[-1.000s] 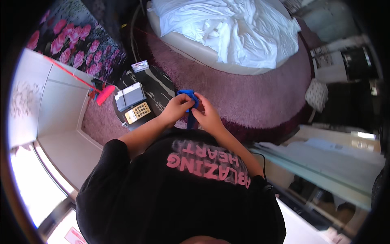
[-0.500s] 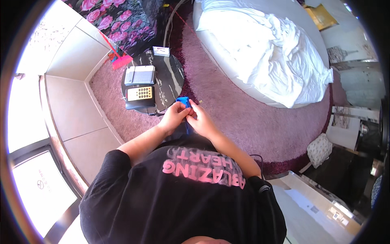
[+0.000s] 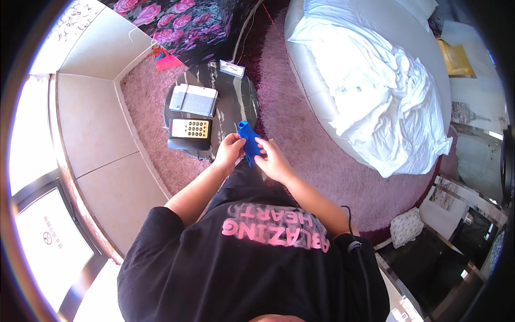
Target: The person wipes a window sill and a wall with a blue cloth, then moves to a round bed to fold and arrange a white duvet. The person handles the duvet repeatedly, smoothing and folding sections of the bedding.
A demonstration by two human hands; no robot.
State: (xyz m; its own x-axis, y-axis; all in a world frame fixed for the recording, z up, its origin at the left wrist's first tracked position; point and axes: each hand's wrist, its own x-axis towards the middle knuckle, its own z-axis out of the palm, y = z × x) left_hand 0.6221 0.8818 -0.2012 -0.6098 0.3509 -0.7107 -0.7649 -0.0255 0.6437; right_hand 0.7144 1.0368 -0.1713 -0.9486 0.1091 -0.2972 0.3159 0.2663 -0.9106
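Head camera, looking straight down over a person in a black T-shirt with pink lettering. Both bare forearms reach forward from the lower edge and meet at a small bright blue cloth (image 3: 249, 143), held in the air just past the near edge of a round dark marble side table (image 3: 238, 102).

The left hand (image 3: 229, 152) pinches the cloth's left edge, fingers closed on the fabric. The right hand (image 3: 272, 159) grips its right edge and lower part, also closed on it. The cloth sits between the two hands, touching both, neither hand clearly nearer. Its long axis runs away from the body, tilted slightly leftward at the top, where a folded corner points toward the table.

On the table, left of the hands and well apart from the cloth, lie a black keypad device with pale buttons (image 3: 190, 132), a grey-and-white box (image 3: 194, 100) and a small white card (image 3: 232, 68). Mauve shag carpet (image 3: 316, 161) spreads beneath. To the right stands a round bed with rumpled white sheets (image 3: 375, 91).
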